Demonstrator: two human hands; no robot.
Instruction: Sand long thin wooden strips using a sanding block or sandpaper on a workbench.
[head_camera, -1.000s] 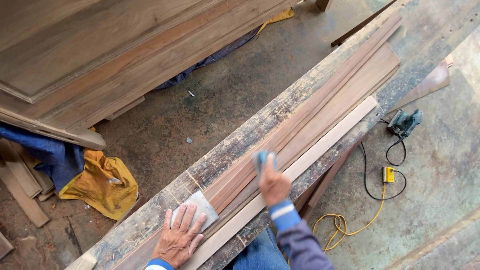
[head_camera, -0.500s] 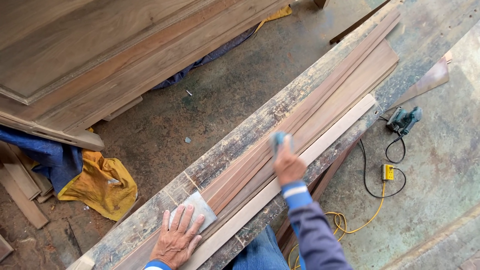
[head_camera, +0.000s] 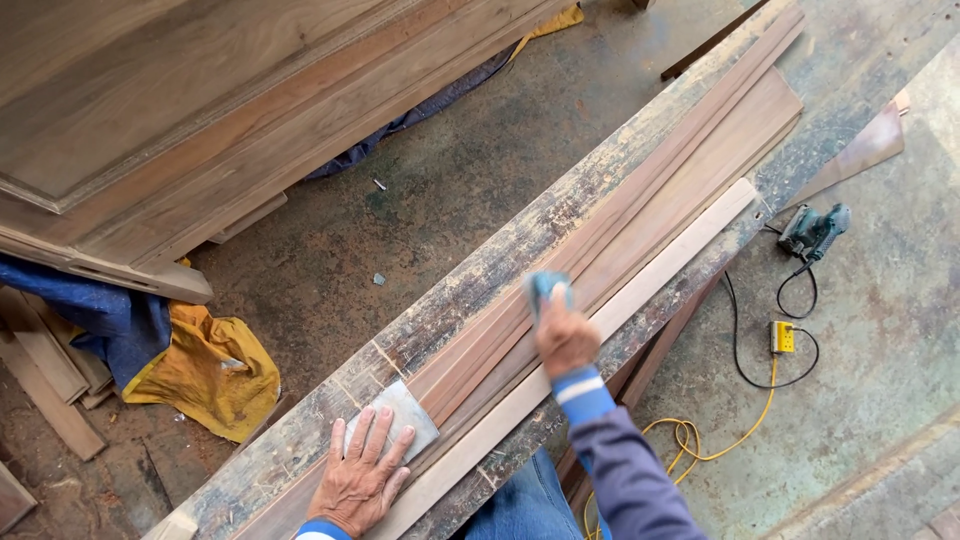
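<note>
Far to your left, on the floor, a crumpled yellow cloth (head_camera: 205, 372) lies against a blue tarp (head_camera: 110, 315), tucked under the edge of a big stack of wooden panels (head_camera: 200, 120), out of the way of your feet. Next comes the long, paint-worn counter (head_camera: 470, 290), running diagonally from lower left to upper right, with a bundle of thin brown wood strips (head_camera: 640, 220) laid lengthwise on it so each strip is supported along its whole run. Your left hand (head_camera: 358, 478) lies flat with fingers spread wide, palm down on a grey sheet of sandpaper (head_camera: 405, 418) at the near end of the strips; that placement looks meant to pin the bundle so it cannot slide. A paler strip (head_camera: 650, 265) lies along the counter's near edge, touching the darker ones. Your right hand (head_camera: 565, 338), in a blue-cuffed sleeve, is closed around a small blue sanding pad (head_camera: 547, 288), pressing it onto the strips about midway along them, arm stretched out along the grain. Further right, on the floor, a green power sander (head_camera: 815, 230) sits with its black cord looping to a yellow socket block (head_camera: 782, 337) and a yellow cable (head_camera: 720, 435), well apart from the counter.
</note>
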